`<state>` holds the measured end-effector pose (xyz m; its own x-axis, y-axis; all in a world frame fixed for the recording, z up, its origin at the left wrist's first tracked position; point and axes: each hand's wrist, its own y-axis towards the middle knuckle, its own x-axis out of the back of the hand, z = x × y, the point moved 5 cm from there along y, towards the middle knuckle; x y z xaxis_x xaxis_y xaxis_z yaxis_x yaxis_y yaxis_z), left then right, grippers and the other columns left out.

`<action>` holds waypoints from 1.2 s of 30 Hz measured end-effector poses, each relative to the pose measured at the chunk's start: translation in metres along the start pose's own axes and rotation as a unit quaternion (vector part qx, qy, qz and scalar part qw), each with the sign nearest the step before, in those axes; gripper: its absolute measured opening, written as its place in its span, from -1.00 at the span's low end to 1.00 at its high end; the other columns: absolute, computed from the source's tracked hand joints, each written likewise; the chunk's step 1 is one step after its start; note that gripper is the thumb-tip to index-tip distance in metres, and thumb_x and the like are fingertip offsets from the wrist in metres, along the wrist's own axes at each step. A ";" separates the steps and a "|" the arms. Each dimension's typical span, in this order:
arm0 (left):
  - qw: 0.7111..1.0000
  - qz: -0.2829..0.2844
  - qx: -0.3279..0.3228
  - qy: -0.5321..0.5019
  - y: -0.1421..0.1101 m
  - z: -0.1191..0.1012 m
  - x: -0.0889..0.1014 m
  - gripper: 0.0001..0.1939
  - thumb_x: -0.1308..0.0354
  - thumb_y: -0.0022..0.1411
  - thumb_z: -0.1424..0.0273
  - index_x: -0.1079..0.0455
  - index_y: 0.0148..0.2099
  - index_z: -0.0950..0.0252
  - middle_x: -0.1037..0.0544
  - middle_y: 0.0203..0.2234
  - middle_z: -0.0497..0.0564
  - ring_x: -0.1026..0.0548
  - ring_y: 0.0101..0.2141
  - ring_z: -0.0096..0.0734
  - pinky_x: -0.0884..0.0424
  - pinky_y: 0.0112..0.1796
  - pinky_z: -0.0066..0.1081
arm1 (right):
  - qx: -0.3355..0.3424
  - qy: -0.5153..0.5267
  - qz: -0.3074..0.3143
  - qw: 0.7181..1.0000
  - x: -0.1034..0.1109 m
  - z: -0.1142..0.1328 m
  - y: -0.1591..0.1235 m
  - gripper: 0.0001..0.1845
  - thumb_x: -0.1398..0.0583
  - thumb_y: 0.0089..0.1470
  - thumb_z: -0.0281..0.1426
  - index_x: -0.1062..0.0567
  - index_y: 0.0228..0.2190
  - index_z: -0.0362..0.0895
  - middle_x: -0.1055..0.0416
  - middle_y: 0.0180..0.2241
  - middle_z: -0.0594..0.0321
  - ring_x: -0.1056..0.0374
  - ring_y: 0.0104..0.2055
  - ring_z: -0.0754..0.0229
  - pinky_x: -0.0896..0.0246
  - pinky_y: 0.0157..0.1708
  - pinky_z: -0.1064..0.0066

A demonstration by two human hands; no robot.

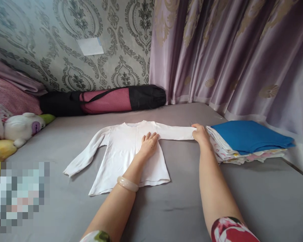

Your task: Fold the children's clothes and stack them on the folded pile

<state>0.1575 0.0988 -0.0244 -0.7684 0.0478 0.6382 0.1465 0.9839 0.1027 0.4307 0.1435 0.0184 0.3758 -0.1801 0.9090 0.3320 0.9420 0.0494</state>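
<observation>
A white long-sleeved shirt [121,151] lies spread flat on the grey bed sheet [166,208], neck toward the wall. My left hand [148,144] rests open and flat on the shirt's chest, near the right shoulder, fingers together and stretched out. A pale bangle sits on that wrist. My right hand [200,132] is closed on the cuff end of the shirt's right sleeve [176,132], which is stretched straight out to the right. The left sleeve hangs down at an angle on the left.
A pile of folded clothes [242,144] with a blue piece on top lies right of my right hand. A black and pink rolled mat bag [103,99] lies along the wall. Soft toys [17,129] and pillows sit at left. Curtains hang behind.
</observation>
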 end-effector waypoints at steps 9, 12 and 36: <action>0.999 0.012 -0.008 0.034 0.000 -0.003 -0.001 -0.64 0.06 0.30 0.44 -0.31 0.11 0.16 -0.28 0.24 0.13 0.01 0.32 -0.04 0.28 0.26 0.01 | 0.046 -0.104 -0.022 0.993 -0.019 0.038 -0.020 -0.49 0.08 0.15 -0.60 -0.42 0.06 -0.26 -0.35 0.08 -0.17 -0.21 0.18 -0.09 0.02 0.17 0.09; 0.999 0.004 0.007 0.053 0.002 -0.001 -0.002 -0.63 0.07 0.31 0.41 -0.26 0.14 0.23 -0.20 0.27 0.20 0.04 0.33 -0.06 0.28 0.26 0.00 | 0.184 -0.075 0.025 0.980 -0.041 0.087 -0.035 -0.47 0.15 0.25 -0.49 -0.28 0.19 -0.21 -0.16 0.25 -0.04 -0.02 0.31 0.02 0.16 0.26 0.14; 0.996 -0.001 0.061 0.058 -0.002 0.007 0.011 -0.53 -0.03 0.26 0.36 -0.19 0.21 0.28 -0.08 0.33 0.26 0.15 0.35 0.04 0.40 0.25 0.05 | 0.142 -0.137 0.163 0.967 -0.080 0.082 -0.041 -0.35 0.32 0.30 -0.11 0.10 0.35 0.04 0.34 0.41 0.21 0.46 0.41 -0.10 0.54 0.25 -0.25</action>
<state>0.1439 0.0984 -0.0227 -0.6899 0.0330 0.7231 0.0634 0.9979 0.0150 0.3159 0.1425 -0.0222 0.1643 0.1855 0.9688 -0.0306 0.9826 -0.1830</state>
